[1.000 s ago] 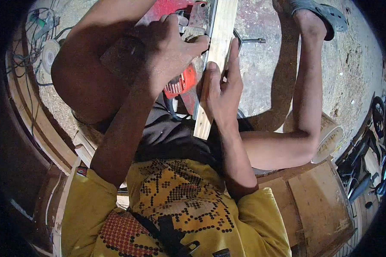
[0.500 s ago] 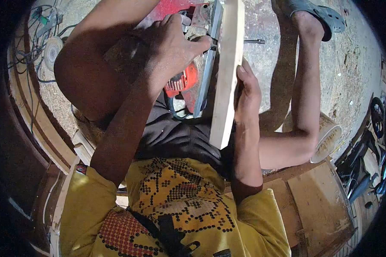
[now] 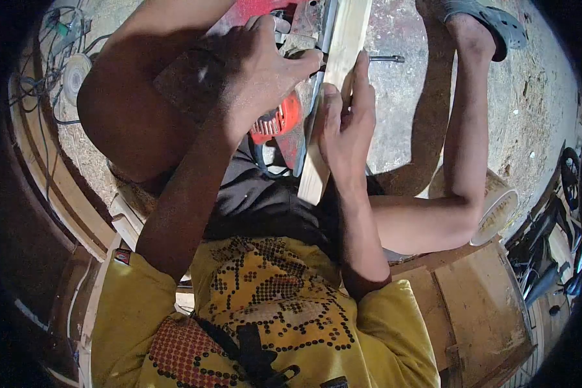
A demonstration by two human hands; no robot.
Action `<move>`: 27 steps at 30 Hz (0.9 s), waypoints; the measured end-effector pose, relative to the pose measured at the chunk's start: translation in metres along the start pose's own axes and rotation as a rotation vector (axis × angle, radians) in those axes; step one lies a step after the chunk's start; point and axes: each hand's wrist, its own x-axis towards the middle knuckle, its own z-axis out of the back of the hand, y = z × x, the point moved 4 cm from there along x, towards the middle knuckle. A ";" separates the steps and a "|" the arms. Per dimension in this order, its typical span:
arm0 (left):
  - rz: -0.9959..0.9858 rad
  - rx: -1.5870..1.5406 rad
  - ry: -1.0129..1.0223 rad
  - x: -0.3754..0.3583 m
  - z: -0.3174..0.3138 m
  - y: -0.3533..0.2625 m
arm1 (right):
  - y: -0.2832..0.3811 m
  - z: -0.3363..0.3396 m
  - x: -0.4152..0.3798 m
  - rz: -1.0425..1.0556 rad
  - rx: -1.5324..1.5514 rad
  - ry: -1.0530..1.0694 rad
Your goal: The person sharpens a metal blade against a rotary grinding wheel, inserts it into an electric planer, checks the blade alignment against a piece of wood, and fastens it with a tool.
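The left hand (image 3: 258, 71) clamps down on the red power tool (image 3: 275, 123), fingers closed over its body. The right hand (image 3: 346, 126) grips the wood strip (image 3: 335, 77) and presses it against the tool's metal base. Progress cannot be read from this view; no worked surface shows.

Yellow short-sleeved shirt (image 3: 271, 304) with dark dotted pattern, dark shorts (image 3: 265, 204), grey sandal (image 3: 491, 22)
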 end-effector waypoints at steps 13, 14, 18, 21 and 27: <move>-0.029 0.007 0.043 0.001 -0.001 0.004 | -0.007 -0.013 -0.001 0.266 -0.062 -0.098; -0.024 -0.033 0.033 0.000 -0.001 0.005 | -0.010 -0.014 0.000 0.265 -0.062 -0.098; -0.033 -0.089 0.058 -0.002 -0.004 0.012 | -0.012 -0.017 0.000 0.300 0.009 -0.070; -0.011 -0.051 0.039 -0.002 -0.003 0.012 | -0.008 -0.018 -0.002 0.224 0.050 -0.021; -0.006 0.027 0.072 0.002 -0.002 0.009 | -0.009 -0.019 -0.003 0.262 0.052 -0.009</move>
